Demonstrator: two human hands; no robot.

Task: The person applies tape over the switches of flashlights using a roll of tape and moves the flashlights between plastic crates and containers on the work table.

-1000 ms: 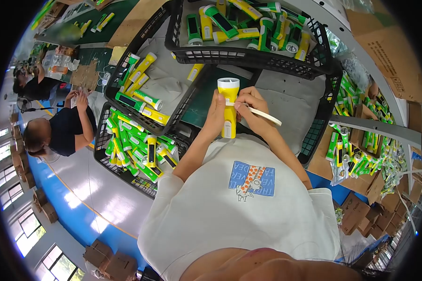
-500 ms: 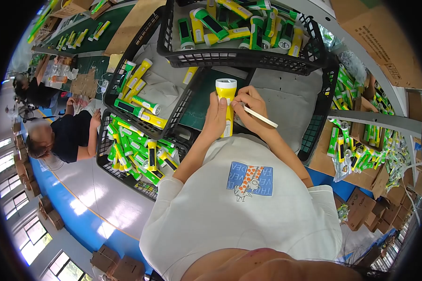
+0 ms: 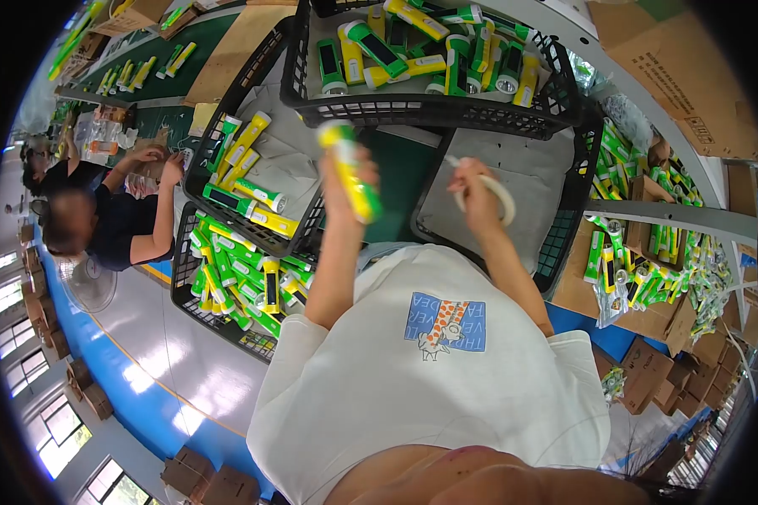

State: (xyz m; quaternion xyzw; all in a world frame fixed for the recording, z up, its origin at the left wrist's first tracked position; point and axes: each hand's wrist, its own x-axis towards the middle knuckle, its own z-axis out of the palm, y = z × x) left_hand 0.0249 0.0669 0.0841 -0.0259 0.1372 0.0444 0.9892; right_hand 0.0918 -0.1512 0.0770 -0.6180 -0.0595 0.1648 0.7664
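My left hand (image 3: 334,192) is wrapped around a yellow-and-green flashlight (image 3: 344,151), smeared by motion, tilted over the gap between the crates. My right hand (image 3: 478,198) grips a cream-coloured roll of tape (image 3: 507,204), its ring standing out beside the fingers. A short pale strip, perhaps loose tape, shows at the right fingertips. Below that hand lies a black crate lined with grey sheet (image 3: 526,168). Left of my left hand, another black crate (image 3: 318,206) holds several yellow and green flashlights (image 3: 244,147).
A black crate (image 3: 446,109) full of flashlights sits at the top, overlapping the others. A lower crate (image 3: 227,326) at left is heaped with them. Two people (image 3: 130,215) work at the left. More flashlights and cardboard boxes (image 3: 648,370) lie right, past a metal frame (image 3: 657,210).
My hands have moved apart; both were on a yellow flashlight before. The left has swung left with a flashlight. The right has turned, so the tape roll shows more of its ring.
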